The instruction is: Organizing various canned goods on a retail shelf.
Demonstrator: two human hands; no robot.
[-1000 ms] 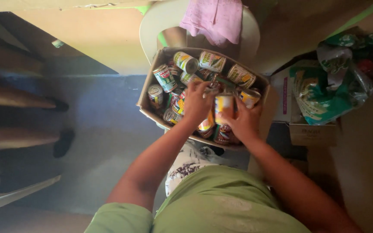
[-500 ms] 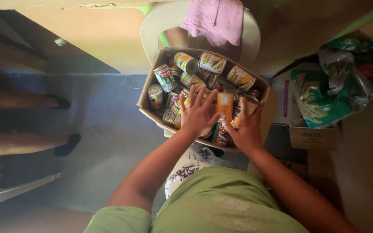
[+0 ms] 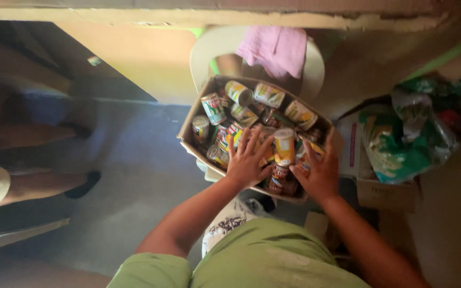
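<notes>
Splayed open, fingers spread flat: left hand (image 3: 247, 160) pressed on the cans at the near side of the cardboard box (image 3: 188, 130). Open too, palm down, gripping nothing: right hand (image 3: 316, 172), just right of an upright yellow-topped can (image 3: 284, 146) standing between both hands, thumb close to its base; contact not clear. Box tilted on a pale plastic chair (image 3: 204, 53), packed with loose cans lying every way. Draped over the chair back at the far side, a pink cloth (image 3: 276, 48). Grey-blue floor (image 3: 134, 176) to the left, someone's legs (image 3: 33, 184) at the left edge. Right of the box, crumpled green plastic bags (image 3: 401, 138) over smaller cartons. Both forearms reaching forward from a green shirt (image 3: 262, 261), elbows bent outward.
</notes>
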